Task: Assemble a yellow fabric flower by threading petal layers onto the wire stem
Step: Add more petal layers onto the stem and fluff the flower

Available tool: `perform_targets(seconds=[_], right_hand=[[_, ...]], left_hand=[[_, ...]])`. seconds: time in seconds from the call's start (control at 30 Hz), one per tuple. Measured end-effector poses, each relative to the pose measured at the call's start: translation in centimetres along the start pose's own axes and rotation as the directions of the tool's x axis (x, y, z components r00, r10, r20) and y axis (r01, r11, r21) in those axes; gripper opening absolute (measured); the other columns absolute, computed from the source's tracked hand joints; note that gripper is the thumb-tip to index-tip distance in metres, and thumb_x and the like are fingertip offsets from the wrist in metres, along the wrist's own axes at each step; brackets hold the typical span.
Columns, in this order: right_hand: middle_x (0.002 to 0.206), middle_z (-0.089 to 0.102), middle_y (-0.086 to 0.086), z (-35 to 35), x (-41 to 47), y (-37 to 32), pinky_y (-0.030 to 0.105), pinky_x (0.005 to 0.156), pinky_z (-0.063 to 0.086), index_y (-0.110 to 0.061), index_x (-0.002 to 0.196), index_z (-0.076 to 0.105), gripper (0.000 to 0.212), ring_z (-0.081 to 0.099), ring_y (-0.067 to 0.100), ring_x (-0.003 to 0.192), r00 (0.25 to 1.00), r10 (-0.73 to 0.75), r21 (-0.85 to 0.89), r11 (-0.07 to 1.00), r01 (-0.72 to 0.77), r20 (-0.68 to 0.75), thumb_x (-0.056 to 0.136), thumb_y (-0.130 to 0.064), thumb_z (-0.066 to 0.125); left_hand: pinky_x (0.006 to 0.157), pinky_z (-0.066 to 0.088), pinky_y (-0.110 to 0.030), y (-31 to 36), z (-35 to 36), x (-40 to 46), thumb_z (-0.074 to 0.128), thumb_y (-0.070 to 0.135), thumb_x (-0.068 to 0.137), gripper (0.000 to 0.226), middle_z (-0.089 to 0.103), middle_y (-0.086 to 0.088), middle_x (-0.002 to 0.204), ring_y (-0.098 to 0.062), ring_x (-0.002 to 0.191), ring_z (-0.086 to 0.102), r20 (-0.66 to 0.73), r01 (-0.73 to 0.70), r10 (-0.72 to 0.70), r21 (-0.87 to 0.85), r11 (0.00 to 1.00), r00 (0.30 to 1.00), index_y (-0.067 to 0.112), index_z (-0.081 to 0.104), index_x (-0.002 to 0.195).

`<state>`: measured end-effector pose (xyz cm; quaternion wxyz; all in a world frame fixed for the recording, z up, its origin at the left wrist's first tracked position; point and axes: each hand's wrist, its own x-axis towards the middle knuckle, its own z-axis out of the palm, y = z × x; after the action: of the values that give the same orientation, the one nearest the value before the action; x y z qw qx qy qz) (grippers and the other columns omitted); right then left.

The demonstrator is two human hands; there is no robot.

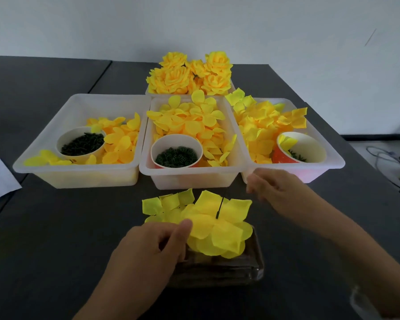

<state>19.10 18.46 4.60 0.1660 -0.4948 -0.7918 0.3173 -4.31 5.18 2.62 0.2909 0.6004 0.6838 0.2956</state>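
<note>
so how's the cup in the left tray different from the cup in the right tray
The left tray's cup stands upright, while the right tray's cup is tipped so its mouth faces the camera. The left tray's cup is well filled with dark green pieces; the right tray's cup shows only a few at its bottom, plus a yellow petal inside. Both are paper cups with white interiors, set among yellow petals.

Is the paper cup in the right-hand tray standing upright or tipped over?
Tipped. The paper cup leans with its mouth facing the camera, showing its white inside, with a petal and some dark green pieces in it.
</note>
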Motion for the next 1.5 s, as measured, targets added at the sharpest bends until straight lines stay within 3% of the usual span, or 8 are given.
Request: perform_targets(seconds=[0.1, 0.2, 0.4, 0.67, 0.97, 1.23, 1.33, 1.5], right_hand=[[0.094, 0.057, -0.005, -1.4, 5.0, 1.1, 0.02, 0.061, 0.039, -0.032, 0.109, 0.062, 0.016, 0.054, 0.003, 0.074, 0.954, -0.142, -0.281, 0.958, 0.065, -0.264, 0.096, -0.031, 0.052], [0.118, 0.045, 0.006, -1.3, 10.0, 1.8, 0.033, 0.071, 0.05, -0.034, 0.129, 0.054, 0.041, 0.054, 0.02, 0.093, 0.949, -0.241, -0.571, 0.816, 0.085, -0.202, 0.092, -0.017, 0.061], [0.102, 0.045, 0.003, -1.7, 14.9, 0.9, 0.033, 0.068, 0.047, -0.027, 0.104, 0.066, 0.017, 0.057, 0.025, 0.093, 0.977, -0.21, -0.64, 0.755, 0.139, -0.036, 0.092, -0.017, 0.061], [0.085, 0.055, -0.006, -7.9, 11.2, -3.2, 0.019, 0.067, 0.035, -0.017, 0.093, 0.064, 0.003, 0.051, 0.009, 0.074, 0.96, -0.278, -0.441, 0.867, 0.232, -0.041, 0.09, -0.017, 0.064], [0.048, 0.054, -0.011, -9.4, 3.5, -7.4, 0.019, 0.045, 0.037, -0.014, 0.073, 0.058, 0.025, 0.044, 0.011, 0.046, 0.984, -0.075, 0.4, 0.917, 0.004, 0.161, 0.096, -0.008, 0.051], [0.061, 0.056, -0.008, -6.9, -0.9, -7.2, 0.021, 0.051, 0.042, -0.016, 0.08, 0.061, 0.011, 0.049, 0.011, 0.054, 0.985, -0.172, 0.395, 0.905, 0.156, 0.004, 0.091, -0.013, 0.061], [0.085, 0.052, -0.013, -4.9, -2.7, -6.8, 0.029, 0.061, 0.047, -0.024, 0.084, 0.062, 0.006, 0.052, 0.017, 0.07, 0.853, -0.414, 0.118, 0.876, 0.468, -0.317, 0.086, -0.019, 0.066], [0.088, 0.044, 0.01, -3.0, -4.1, -6.3, 0.027, 0.065, 0.041, -0.004, 0.086, 0.069, 0.015, 0.048, 0.021, 0.076, 0.605, -0.701, -0.229, 0.704, 0.672, -0.379, 0.091, -0.011, 0.057]], left_hand=[[0.054, 0.038, -0.024, -0.2, -0.9, -0.1, 0.014, 0.068, 0.084, 0.068, 0.055, 0.007, 0.051, -0.004, 0.049, 0.052, -0.02, 0.017, -0.018, -0.047, 0.999, 1.0, 0.024, 0.062, 0.065], [0.049, 0.037, -0.019, -0.2, -1.8, 0.1, 0.014, 0.065, 0.086, 0.068, 0.052, 0.002, 0.049, -0.006, 0.045, 0.051, -0.083, 0.032, -0.039, -0.075, 0.997, 0.996, 0.023, 0.062, 0.063], [0.047, 0.035, -0.02, 0.6, -3.0, 0.1, 0.021, 0.063, 0.085, 0.058, 0.051, 0.002, 0.047, -0.005, 0.043, 0.048, -0.188, 0.02, -0.041, -0.113, 0.993, 0.981, 0.027, 0.063, 0.067], [0.041, 0.032, -0.015, 1.6, -4.2, 0.2, 0.027, 0.065, 0.078, 0.055, 0.046, 0.001, 0.046, -0.005, 0.04, 0.042, -0.268, -0.042, -0.007, -0.176, 0.983, 0.964, 0.026, 0.064, 0.067], [0.042, 0.028, -0.012, 3.4, -3.8, 1.4, 0.03, 0.05, 0.092, 0.058, 0.036, 0.0, 0.047, -0.005, 0.043, 0.032, -0.248, -0.147, 0.052, -0.382, 0.913, 0.967, 0.014, 0.066, 0.065], [0.042, 0.028, -0.012, 3.6, -3.7, 2.0, 0.026, 0.048, 0.093, 0.063, 0.038, 0.001, 0.045, -0.005, 0.04, 0.032, -0.199, -0.134, 0.051, -0.427, 0.894, 0.979, 0.007, 0.067, 0.071], [0.042, 0.031, -0.008, 3.5, -3.9, 2.5, 0.021, 0.052, 0.092, 0.067, 0.041, 0.003, 0.045, -0.003, 0.039, 0.034, -0.156, -0.106, 0.04, -0.447, 0.888, 0.987, 0.01, 0.069, 0.07], [0.039, 0.027, -0.015, 4.4, -4.5, 3.3, 0.027, 0.066, 0.079, 0.064, 0.04, 0.004, 0.043, -0.007, 0.038, 0.03, 0.049, -0.014, 0.048, -0.541, 0.841, 0.998, 0.021, 0.068, 0.06]])
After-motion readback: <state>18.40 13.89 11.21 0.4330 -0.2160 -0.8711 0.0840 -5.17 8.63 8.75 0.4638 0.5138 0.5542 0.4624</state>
